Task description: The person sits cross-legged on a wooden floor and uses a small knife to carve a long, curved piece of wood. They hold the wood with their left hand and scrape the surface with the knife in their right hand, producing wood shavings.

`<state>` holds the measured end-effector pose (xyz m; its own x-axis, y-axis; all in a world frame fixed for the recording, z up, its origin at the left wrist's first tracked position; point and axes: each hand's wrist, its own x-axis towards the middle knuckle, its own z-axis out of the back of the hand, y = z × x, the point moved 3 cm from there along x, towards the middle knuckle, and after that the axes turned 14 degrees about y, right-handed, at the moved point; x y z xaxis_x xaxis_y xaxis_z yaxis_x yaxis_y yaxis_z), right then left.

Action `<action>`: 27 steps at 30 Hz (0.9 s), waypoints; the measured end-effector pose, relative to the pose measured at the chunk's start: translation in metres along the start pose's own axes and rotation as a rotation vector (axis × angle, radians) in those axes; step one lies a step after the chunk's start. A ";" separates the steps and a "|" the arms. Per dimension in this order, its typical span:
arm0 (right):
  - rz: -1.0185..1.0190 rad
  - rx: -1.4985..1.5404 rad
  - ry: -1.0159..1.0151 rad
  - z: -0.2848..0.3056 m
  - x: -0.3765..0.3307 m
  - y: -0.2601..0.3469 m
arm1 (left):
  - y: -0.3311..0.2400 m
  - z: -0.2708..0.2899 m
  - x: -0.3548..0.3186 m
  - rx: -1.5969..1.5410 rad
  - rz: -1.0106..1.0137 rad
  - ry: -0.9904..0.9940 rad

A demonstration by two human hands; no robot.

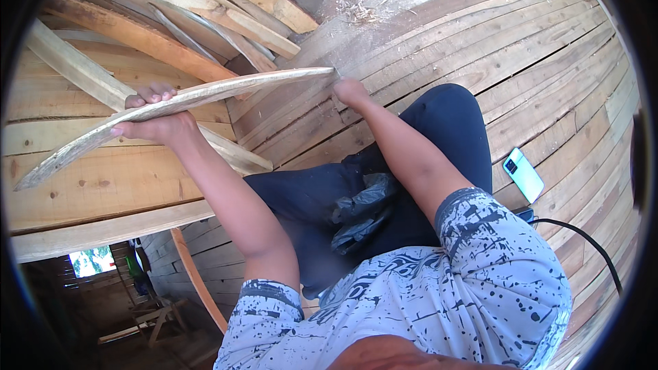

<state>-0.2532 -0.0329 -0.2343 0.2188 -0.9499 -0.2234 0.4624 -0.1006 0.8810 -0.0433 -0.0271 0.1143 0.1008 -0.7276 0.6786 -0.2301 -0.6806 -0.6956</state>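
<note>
A long, thin wooden plank (240, 85), slightly curved in this view, stretches from the far left toward the middle, held up above the boards. My left hand (163, 125) grips it around its edge, with fingers over the far side and the thumb on the near side. At the plank's right end my right hand (351, 93) is closed in a fist, right by the tip. Whatever that fist holds is hidden behind it; I cannot tell whether it touches the plank. A crumpled dark plastic bag (363, 209) lies in my lap between my legs.
Several rough boards (147, 34) are stacked at the upper left. Wood shavings (362, 10) lie scattered on the plank floor (507, 55). To my right are a light blue phone (524, 177) and a black cable (586, 236). At lower left, the platform edge (103, 231) drops to a darker space.
</note>
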 end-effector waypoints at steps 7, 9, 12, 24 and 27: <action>-0.026 0.313 -0.038 -0.014 -0.021 0.099 | -0.004 0.020 -0.001 0.067 -0.032 -0.049; -0.132 0.345 -0.097 -0.016 -0.015 0.058 | -0.002 0.011 -0.002 0.076 0.006 -0.155; -0.254 0.463 -0.027 -0.007 0.000 0.028 | 0.001 0.012 0.007 0.041 0.013 -0.035; -0.128 0.156 0.036 -0.010 -0.018 0.069 | -0.007 0.014 0.001 0.082 -0.026 -0.028; -0.169 0.216 -0.011 -0.015 -0.020 0.089 | -0.003 0.025 0.007 0.061 -0.031 0.008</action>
<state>-0.2035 -0.0188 -0.1579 0.1447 -0.9171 -0.3715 0.2969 -0.3179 0.9004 -0.0174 -0.0322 0.1156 0.0992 -0.7055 0.7018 -0.1672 -0.7070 -0.6871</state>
